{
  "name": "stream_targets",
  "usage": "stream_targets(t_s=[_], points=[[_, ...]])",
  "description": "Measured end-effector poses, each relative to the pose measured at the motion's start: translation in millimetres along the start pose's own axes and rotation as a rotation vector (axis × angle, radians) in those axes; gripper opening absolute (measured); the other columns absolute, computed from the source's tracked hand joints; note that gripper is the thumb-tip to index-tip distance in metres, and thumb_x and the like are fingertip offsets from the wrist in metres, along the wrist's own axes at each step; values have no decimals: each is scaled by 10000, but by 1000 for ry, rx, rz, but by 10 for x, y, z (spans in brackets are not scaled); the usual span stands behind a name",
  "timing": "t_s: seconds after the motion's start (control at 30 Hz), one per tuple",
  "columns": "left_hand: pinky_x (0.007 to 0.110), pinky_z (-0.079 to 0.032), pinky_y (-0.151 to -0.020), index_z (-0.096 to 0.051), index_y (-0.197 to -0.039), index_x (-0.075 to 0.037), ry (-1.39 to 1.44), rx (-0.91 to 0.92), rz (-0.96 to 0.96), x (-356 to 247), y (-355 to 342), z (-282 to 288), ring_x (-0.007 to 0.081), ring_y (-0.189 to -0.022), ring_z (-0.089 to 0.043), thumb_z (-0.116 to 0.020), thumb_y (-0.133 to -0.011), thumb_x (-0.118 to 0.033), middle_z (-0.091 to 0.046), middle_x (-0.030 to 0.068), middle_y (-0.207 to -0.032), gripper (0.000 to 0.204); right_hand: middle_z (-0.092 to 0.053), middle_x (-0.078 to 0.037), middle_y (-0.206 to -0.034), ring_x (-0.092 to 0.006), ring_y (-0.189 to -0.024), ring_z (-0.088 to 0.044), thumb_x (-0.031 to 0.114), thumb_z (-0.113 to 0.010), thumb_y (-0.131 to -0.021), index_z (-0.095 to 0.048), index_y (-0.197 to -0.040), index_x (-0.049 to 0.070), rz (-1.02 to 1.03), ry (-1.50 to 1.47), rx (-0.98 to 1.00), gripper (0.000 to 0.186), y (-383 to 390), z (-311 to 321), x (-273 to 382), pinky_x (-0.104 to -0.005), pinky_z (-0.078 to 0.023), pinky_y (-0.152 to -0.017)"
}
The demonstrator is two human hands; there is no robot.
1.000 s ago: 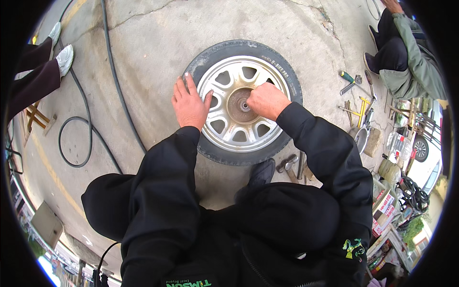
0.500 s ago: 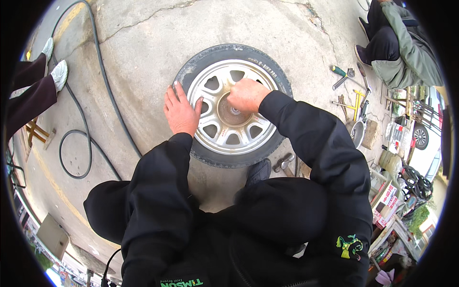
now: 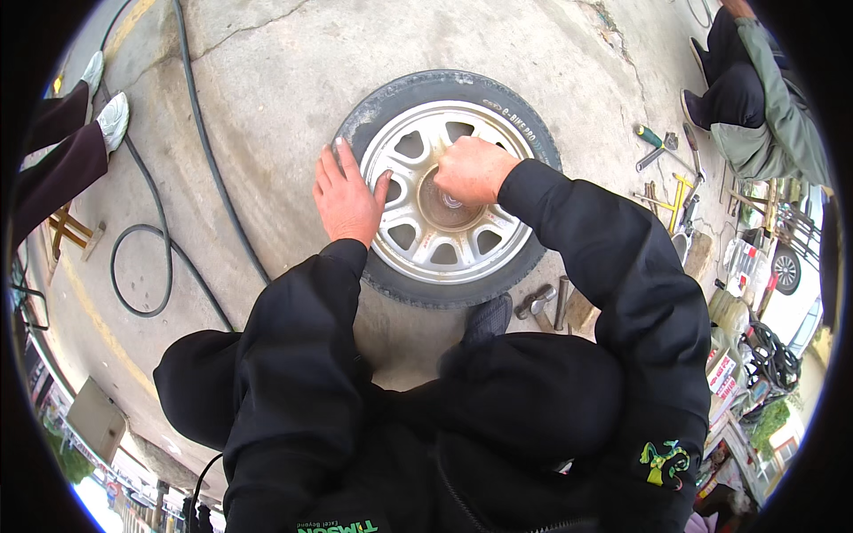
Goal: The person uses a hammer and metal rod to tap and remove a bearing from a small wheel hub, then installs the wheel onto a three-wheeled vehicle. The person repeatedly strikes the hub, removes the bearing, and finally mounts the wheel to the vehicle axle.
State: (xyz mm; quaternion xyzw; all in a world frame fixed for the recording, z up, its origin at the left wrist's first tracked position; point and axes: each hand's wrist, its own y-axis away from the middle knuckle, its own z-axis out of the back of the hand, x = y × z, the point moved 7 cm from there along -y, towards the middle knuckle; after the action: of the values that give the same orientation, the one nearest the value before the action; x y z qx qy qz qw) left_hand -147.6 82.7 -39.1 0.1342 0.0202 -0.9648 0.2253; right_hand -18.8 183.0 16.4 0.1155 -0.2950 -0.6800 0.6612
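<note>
A wheel with a black tyre (image 3: 418, 291) and a silver spoked rim (image 3: 451, 272) lies flat on the concrete in front of me. Its rusty brown centre hub (image 3: 444, 215) shows below my right fist. My left hand (image 3: 349, 202) rests palm down on the wheel's left side, fingers spread over the tyre and thumb toward the rim. Over the hub, my right hand (image 3: 475, 171) is closed in a fist. Anything inside that fist is hidden from this angle.
A hammer (image 3: 537, 302) lies by my shoe. Right of the wheel are a green-handled screwdriver (image 3: 649, 136), a yellow-handled tool (image 3: 681, 190) and more tools. A person (image 3: 773, 115) crouches beyond them. A black hose (image 3: 197, 111) loops at left, near another person's white shoes (image 3: 113, 120).
The view has shifted slightly, so the wheel and both hands sit a little farther right in the picture. My left hand remains spread on the wheel and my right fist remains at the hub.
</note>
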Motion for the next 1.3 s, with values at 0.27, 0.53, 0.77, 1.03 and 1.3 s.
stream_targets(t_s=[0.27, 0.53, 0.77, 1.03, 1.3], points=[[497, -411, -1071, -350, -1544, -7, 4, -30, -9, -3, -10, -1, 413, -1379, -433, -714, -891, -542, -418, 260, -1505, 919, -746, -126, -803, -281, -784, -757, 128, -638, -860, -772, -788, 86, -425, -56, -45, 158, 633, -9, 20, -405, -600, -703], [502, -405, -1069, -358, -1543, -4, 11, -46, -6, -1, -4, -14, 415, -1367, -434, -716, -891, -537, -422, 260, -1494, 915, -687, -201, -757, -380, -734, -711, 76, -649, -820, -663, -728, 22, -567, -364, -532, 107, 1114, -163, 236, -456, -568, -658], [500, -414, -1078, -338, -1551, -8, -18, -32, 4, 10, 3, -33, 420, -1378, -435, -718, -888, -548, -434, 263, -1493, 936, -731, -151, -810, -319, -767, -746, 80, -657, -801, -740, -812, 39, -528, -214, -143, 93, 522, -218, 193, -420, -599, -675], [511, -408, -1081, -340, -1554, -16, -16, 51, -40, -49, -26, -43, 423, -1384, -421, -720, -876, -564, -411, 259, -1513, 951, -694, -167, -692, -332, -660, -733, 96, -617, -822, -647, -849, 16, -622, -248, -179, 90, 472, -436, 400, -431, -592, -593], [516, -432, -1066, -353, -1547, -15, 13, -11, -68, -68, -17, -28, 442, -1365, -444, -735, -876, -546, -437, 256, -1497, 937, -715, -169, -723, -312, -696, -744, 122, -643, -840, -713, -753, 22, -747, -307, -241, 150, 517, -222, 343, -416, -600, -618]])
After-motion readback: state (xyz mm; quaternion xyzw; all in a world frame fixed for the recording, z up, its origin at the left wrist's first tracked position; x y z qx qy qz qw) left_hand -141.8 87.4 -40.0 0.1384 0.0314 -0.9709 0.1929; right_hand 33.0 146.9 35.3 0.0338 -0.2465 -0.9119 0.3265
